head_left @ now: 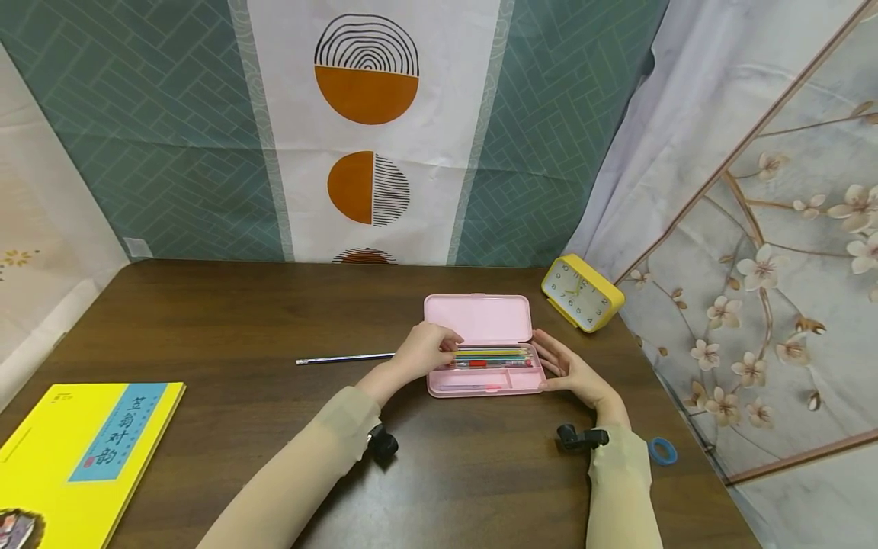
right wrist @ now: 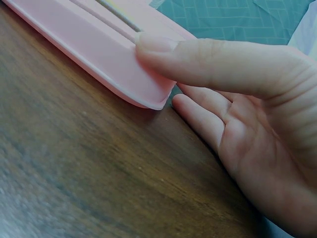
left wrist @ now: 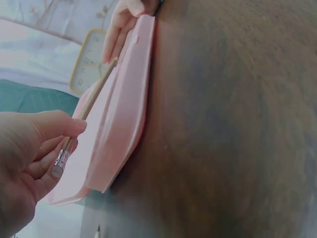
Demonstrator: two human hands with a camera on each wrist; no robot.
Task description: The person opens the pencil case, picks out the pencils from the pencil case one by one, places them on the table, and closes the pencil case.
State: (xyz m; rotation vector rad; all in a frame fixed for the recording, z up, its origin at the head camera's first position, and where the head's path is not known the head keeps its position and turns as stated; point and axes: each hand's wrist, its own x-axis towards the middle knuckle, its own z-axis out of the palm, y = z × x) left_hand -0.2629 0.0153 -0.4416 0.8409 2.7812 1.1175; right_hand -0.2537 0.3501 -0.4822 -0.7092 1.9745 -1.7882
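Note:
A pink pencil case (head_left: pixel 483 393) lies on the table with its lid (head_left: pixel 477 319) folded back. Several pencils (head_left: pixel 494 361) lie lengthwise in its rear compartment. Over the left end of the case, my left hand (head_left: pixel 424 352) pinches a pencil (left wrist: pixel 94 101) between thumb and fingers, near its eraser end. That pencil slants along the case, its far tip close to my other hand. At the right end, my right hand (head_left: pixel 575 375) has its thumb (right wrist: pixel 163 49) touching the case's rim, the other fingers extended loosely beside the end wall.
A striped pencil (head_left: pixel 343 358) lies on the table left of the case. Behind and right stands a yellow clock (head_left: pixel 583 293). A blue ring (head_left: pixel 662 451) lies by the right forearm, and a yellow book (head_left: pixel 62 435) at the left. Curtains border the table's back and sides.

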